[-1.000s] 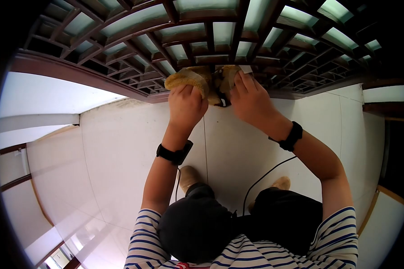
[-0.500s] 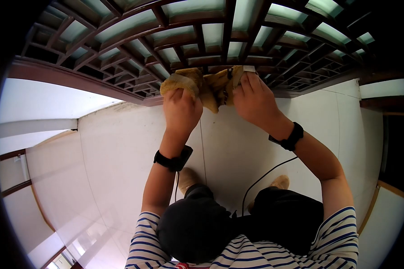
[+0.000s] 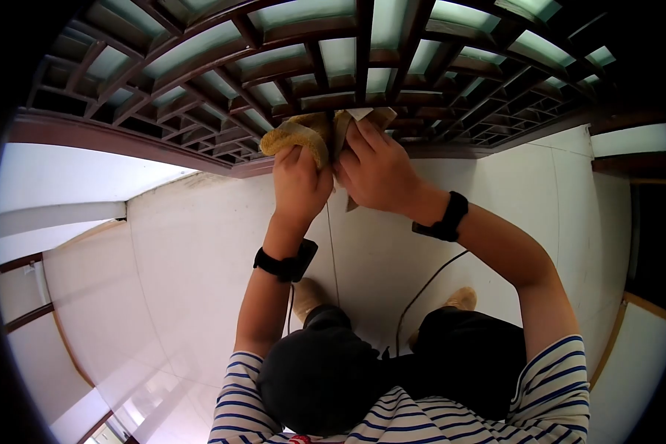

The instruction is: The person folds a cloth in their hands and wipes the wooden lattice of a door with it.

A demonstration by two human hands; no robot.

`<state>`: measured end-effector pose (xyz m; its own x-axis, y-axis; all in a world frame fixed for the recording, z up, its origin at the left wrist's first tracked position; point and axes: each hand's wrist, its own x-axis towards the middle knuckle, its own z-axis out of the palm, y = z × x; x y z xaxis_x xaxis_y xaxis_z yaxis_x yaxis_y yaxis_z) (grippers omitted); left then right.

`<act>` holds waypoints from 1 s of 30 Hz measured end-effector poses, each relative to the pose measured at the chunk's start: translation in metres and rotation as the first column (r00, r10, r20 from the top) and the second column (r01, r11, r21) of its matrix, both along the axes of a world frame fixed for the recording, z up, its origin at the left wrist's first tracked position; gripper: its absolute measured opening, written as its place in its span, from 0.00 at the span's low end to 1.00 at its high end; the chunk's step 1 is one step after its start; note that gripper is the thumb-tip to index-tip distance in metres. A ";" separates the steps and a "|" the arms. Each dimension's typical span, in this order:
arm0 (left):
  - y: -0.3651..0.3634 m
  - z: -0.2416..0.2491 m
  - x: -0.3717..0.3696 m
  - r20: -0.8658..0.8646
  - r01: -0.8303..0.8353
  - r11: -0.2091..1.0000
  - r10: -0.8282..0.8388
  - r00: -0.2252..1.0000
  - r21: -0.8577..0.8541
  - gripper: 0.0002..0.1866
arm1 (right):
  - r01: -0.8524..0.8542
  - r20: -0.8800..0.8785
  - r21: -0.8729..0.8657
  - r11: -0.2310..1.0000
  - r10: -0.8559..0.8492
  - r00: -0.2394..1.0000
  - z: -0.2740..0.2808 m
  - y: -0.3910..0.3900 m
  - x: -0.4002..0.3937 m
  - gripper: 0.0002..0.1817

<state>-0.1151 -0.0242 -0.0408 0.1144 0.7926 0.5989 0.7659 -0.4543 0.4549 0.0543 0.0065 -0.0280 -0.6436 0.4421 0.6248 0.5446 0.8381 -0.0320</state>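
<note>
A yellow-brown cloth (image 3: 294, 135) with a paler edge band is bunched against the lower part of a dark wooden lattice (image 3: 362, 52). My left hand (image 3: 297, 181) is closed on the cloth's left end, its fingers curled into the fold. Close beside it, my right hand (image 3: 377, 164) grips the other end of the cloth, which shows above and below the fingers. The two hands nearly touch. The cloth's middle is mostly hidden behind the right hand.
Pale glass panes sit behind the lattice bars. Below lies a light tiled floor (image 3: 200, 259) with my shoes (image 3: 460, 299) on it. Each wrist wears a black strapped device (image 3: 445, 218), and a thin cable (image 3: 429, 288) runs down from the right one.
My right hand has moved left toward my left hand, bringing its end of the cloth along. The cloth is now more bunched between them. My left hand has barely moved.
</note>
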 end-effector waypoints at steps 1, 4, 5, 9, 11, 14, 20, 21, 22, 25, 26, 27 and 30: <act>0.000 -0.003 -0.001 0.001 0.001 1.000 -0.001 1.000 -0.001 0.10 | 0.001 0.001 -0.001 1.000 -0.001 1.000 -0.001 0.002 0.003 0.13; 0.001 -0.013 -0.003 -0.006 -0.014 1.000 0.014 1.000 0.018 0.08 | -0.028 0.172 0.131 0.991 0.005 0.985 -0.001 0.011 0.017 0.11; 0.001 -0.015 -0.005 -0.041 -0.032 0.999 0.032 0.999 0.023 0.08 | -0.032 0.171 0.148 0.988 0.006 0.985 0.000 0.013 0.019 0.11; 0.000 -0.015 -0.008 -0.137 -0.099 0.994 0.104 0.985 0.043 0.08 | 0.011 0.155 0.121 0.993 -0.030 0.987 0.004 0.009 0.022 0.08; -0.002 -0.016 -0.010 -0.145 -0.100 0.995 0.103 0.984 0.030 0.08 | 0.039 0.165 0.114 0.993 -0.058 0.985 0.005 0.007 0.030 0.08; -0.002 -0.014 -0.012 -0.152 -0.095 0.995 0.098 0.983 0.024 0.08 | 0.100 0.180 0.117 0.988 -0.121 0.976 0.005 0.007 0.045 0.08; -0.005 -0.014 -0.008 -0.130 -0.102 0.995 0.103 0.986 0.015 0.08 | 0.102 0.259 0.115 0.988 -0.129 0.957 0.014 -0.006 0.060 0.10; -0.005 -0.013 -0.007 -0.114 -0.114 0.993 0.115 0.987 0.016 0.08 | 0.092 0.262 0.084 0.992 -0.111 0.959 0.014 -0.009 0.061 0.10; -0.005 -0.013 -0.007 -0.114 -0.114 0.993 0.115 0.987 0.017 0.08 | 0.092 0.262 0.086 0.992 -0.112 0.959 0.013 -0.012 0.063 0.10; -0.005 -0.014 -0.005 -0.113 -0.124 0.992 0.125 0.986 0.020 0.06 | 0.019 0.231 0.001 1.000 -0.019 0.973 0.012 -0.020 0.074 0.09; -0.005 -0.014 -0.004 -0.080 -0.119 0.993 0.120 0.989 0.026 0.06 | 0.005 0.129 -0.078 0.997 0.005 0.992 0.012 -0.023 0.077 0.08; -0.005 -0.013 -0.002 -0.047 -0.114 0.993 0.115 0.992 0.032 0.07 | -0.018 0.024 -0.153 0.988 0.022 0.999 0.012 -0.026 0.081 0.08; -0.015 -0.015 -0.006 -0.005 -0.074 0.997 0.074 0.997 0.011 0.10 | 0.030 -0.043 -0.490 0.871 -0.059 0.997 0.006 -0.042 0.098 0.08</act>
